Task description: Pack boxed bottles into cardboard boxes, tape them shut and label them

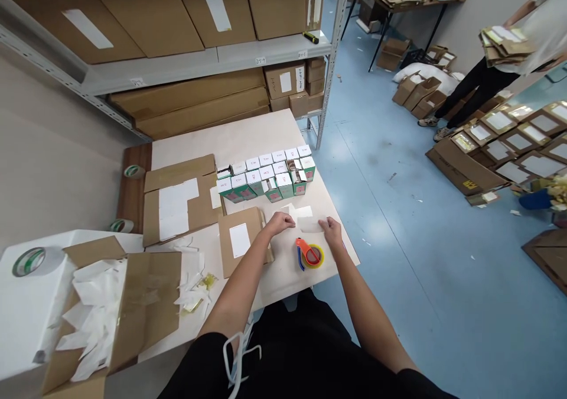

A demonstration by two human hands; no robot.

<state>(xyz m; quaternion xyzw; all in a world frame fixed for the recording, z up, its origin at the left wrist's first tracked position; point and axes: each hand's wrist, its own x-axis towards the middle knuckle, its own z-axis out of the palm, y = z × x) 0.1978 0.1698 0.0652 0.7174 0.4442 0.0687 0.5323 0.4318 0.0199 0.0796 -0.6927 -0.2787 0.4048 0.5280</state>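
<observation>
Both forearms reach forward from black sleeves over the near right part of the desk point(279, 278), the left one slanting inward to the right and the right one slanting inward to the left, so that the hands face each other a little way apart, low over the surface. The right hand point(332, 232) has its fingers pinched narrowly on the edge of a translucent strip point(310, 226); the fingers of the left hand point(280, 223) are drawn together too (whether the strip's other end is between them, I cannot tell). The strip lies between the two hands, pale and see-through, roughly oblong, with the desk showing through it. Just beyond it is a small white slip point(305, 211), partly beside its far edge. Nearer the body sits an orange tape dispenser point(305, 249) with a yellow rim and a blue part. Past the hands stand two rows of small green-and-white boxes point(266, 177), a few with raised flaps, and beside the left forearm lies a brown carton point(225, 233) bearing a white label point(240, 240).
</observation>
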